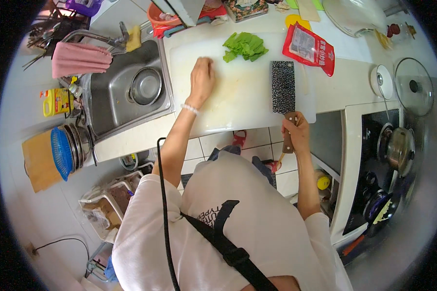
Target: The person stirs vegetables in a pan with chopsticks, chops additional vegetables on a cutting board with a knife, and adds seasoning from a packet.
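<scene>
My right hand (296, 131) is closed around the brown wooden handle of a cleaver (283, 87), whose dark patterned blade lies over the right part of a white cutting board (240, 105). My left hand (203, 78) is over the board's left part, fingers close together and pointing away from me; whether it touches the board or has something under it cannot be told. A pile of cut green leaves (244, 46) sits near the board's far edge, between and beyond the hands. A red food packet (309, 49) lies beyond the cleaver, partly over the board's far right corner.
To the left is a steel sink (113, 91) with a metal bowl (146, 86) in it and a pink cloth (81, 60) over the tap. At the right stand a white bowl (385, 82) with a spoon, a glass lid (413, 86), and a stove with a lidded pot (400, 151) and a pan (382, 211).
</scene>
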The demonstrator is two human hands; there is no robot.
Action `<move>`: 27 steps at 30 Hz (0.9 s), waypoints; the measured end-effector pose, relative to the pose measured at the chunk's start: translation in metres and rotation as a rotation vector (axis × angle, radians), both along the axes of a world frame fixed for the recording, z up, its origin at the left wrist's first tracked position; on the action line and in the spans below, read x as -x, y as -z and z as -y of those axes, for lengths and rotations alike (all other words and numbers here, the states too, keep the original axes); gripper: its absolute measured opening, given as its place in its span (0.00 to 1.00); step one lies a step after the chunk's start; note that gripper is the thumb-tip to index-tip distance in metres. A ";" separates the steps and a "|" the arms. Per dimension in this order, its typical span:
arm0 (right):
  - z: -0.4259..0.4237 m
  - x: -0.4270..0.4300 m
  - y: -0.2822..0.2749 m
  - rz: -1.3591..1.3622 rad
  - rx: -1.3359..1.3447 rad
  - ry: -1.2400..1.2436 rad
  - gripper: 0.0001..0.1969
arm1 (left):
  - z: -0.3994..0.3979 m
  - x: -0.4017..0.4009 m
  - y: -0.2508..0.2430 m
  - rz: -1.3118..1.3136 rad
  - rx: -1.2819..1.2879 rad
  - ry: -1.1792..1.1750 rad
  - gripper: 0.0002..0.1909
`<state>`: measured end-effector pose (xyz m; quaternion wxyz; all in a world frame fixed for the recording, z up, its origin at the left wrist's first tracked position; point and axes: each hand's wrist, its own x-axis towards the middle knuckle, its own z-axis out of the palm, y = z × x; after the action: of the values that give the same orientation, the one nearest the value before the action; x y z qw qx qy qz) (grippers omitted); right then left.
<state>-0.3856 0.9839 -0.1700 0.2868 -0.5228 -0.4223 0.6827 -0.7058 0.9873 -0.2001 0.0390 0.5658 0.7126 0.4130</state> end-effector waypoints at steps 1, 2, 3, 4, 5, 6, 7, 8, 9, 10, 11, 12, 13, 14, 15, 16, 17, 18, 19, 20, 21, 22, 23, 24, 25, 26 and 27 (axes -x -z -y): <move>-0.001 0.003 0.001 -0.003 -0.002 0.007 0.08 | -0.019 0.002 -0.008 0.028 -0.026 0.012 0.04; -0.003 0.007 0.001 0.019 -0.023 0.018 0.08 | -0.041 0.005 -0.010 0.102 -0.055 0.011 0.03; -0.004 0.011 0.003 0.044 -0.044 0.031 0.08 | -0.063 0.005 -0.011 0.188 -0.090 0.003 0.03; -0.005 0.015 0.004 0.042 -0.046 0.037 0.08 | -0.081 0.008 -0.008 0.271 -0.075 -0.010 0.03; -0.005 0.019 0.005 0.045 -0.058 0.031 0.09 | -0.097 0.011 -0.006 0.355 -0.060 -0.024 0.04; -0.007 0.023 0.008 0.050 -0.070 0.031 0.09 | -0.111 0.013 0.000 0.353 -0.060 -0.013 0.04; -0.007 0.026 0.014 0.045 -0.073 0.040 0.09 | -0.120 0.014 0.008 0.398 -0.010 -0.022 0.05; -0.007 0.029 0.024 0.087 -0.122 0.028 0.09 | -0.127 0.015 0.016 0.443 0.039 -0.033 0.06; -0.008 0.032 0.029 0.128 -0.169 0.014 0.09 | -0.131 0.015 0.031 0.438 0.037 -0.027 0.06; -0.007 0.039 0.023 0.108 -0.137 0.023 0.10 | -0.130 0.017 0.050 0.417 0.020 -0.021 0.07; -0.007 0.045 0.019 0.103 -0.138 0.029 0.10 | -0.132 0.016 0.058 0.397 0.005 -0.008 0.07; -0.009 0.049 0.018 0.122 -0.156 0.023 0.10 | -0.132 0.007 0.056 0.382 0.019 0.016 0.07; -0.012 0.051 0.017 0.141 -0.174 0.016 0.09 | -0.130 0.000 0.052 0.379 0.023 0.037 0.07; -0.014 0.052 0.026 0.139 -0.216 -0.006 0.10 | -0.127 -0.007 0.047 0.388 0.002 0.044 0.08; -0.016 0.056 0.025 0.135 -0.220 0.002 0.10 | -0.124 -0.009 0.043 0.396 -0.024 0.041 0.09; -0.018 0.062 0.023 0.153 -0.227 -0.015 0.10 | -0.118 -0.006 0.044 0.459 -0.041 0.143 0.11; -0.020 0.066 0.022 0.171 -0.234 -0.033 0.10 | -0.116 -0.009 0.043 0.455 -0.043 0.150 0.11; -0.023 0.070 0.030 0.166 -0.234 -0.020 0.12 | -0.113 -0.018 0.035 0.397 0.001 0.148 0.14; -0.025 0.074 0.031 0.161 -0.238 -0.014 0.12 | -0.110 -0.024 0.031 0.340 0.045 0.140 0.18; -0.027 0.078 0.030 0.214 -0.276 -0.054 0.11 | -0.108 -0.028 0.031 0.307 0.058 0.152 0.25; -0.028 0.081 0.031 0.270 -0.312 -0.094 0.10 | -0.106 -0.033 0.031 0.316 0.061 0.143 0.29; -0.029 0.086 0.032 0.266 -0.314 -0.089 0.10 | -0.104 -0.037 0.031 0.280 0.048 0.112 0.27; -0.030 0.091 0.034 0.260 -0.350 -0.106 0.12 | -0.103 -0.040 0.031 0.245 0.035 0.080 0.26; -0.032 0.095 0.035 0.256 -0.384 -0.123 0.14 | -0.102 -0.045 0.028 0.286 0.053 0.058 0.32; -0.033 0.098 0.035 0.257 -0.384 -0.117 0.14 | -0.102 -0.051 0.026 0.285 0.052 0.063 0.32; -0.034 0.101 0.036 0.258 -0.420 -0.158 0.14 | -0.101 -0.057 0.023 0.329 0.022 0.005 0.31; -0.034 0.106 0.031 0.257 -0.454 -0.204 0.14 | -0.100 -0.060 0.023 0.371 -0.009 -0.061 0.30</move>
<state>-0.4919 1.0177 -0.2012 0.2704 -0.4823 -0.6478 0.5241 -0.6456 1.0869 -0.2233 0.1547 0.4584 0.7082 0.5142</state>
